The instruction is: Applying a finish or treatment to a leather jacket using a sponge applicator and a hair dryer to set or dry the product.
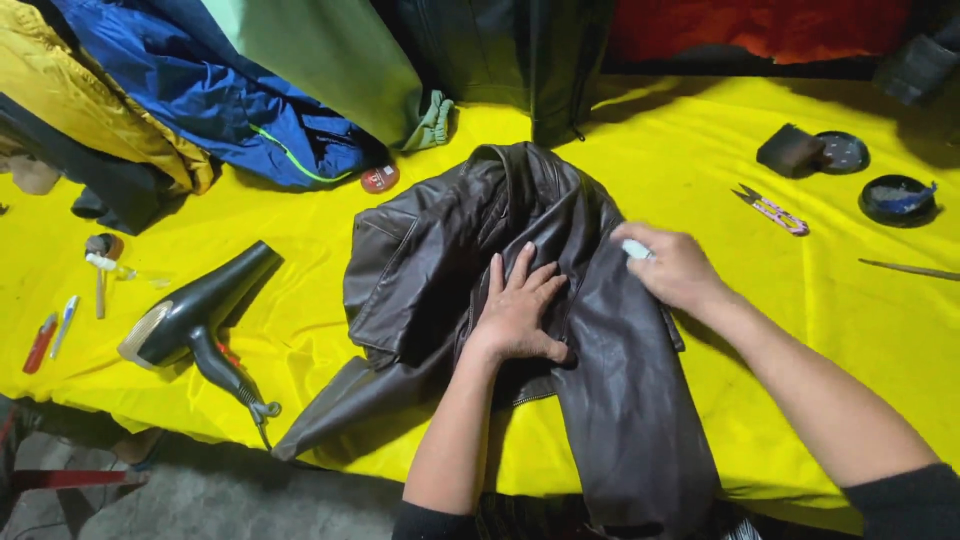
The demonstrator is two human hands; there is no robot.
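A dark brown leather jacket (430, 260) lies crumpled on the yellow table cover (700, 150), one part hanging over the near edge. My left hand (518, 305) rests flat on the middle of the jacket, fingers spread. My right hand (675, 265) is curled around a small white piece (636, 249) and presses it against the jacket's right side.
A black hair dryer (195, 310) lies at the left, with small tools (60, 325) beyond it. Blue, yellow and green garments (230, 90) are piled at the back left. Thread snips (772, 210), a dark sponge (790, 150) and two round tins (897, 199) sit at the right.
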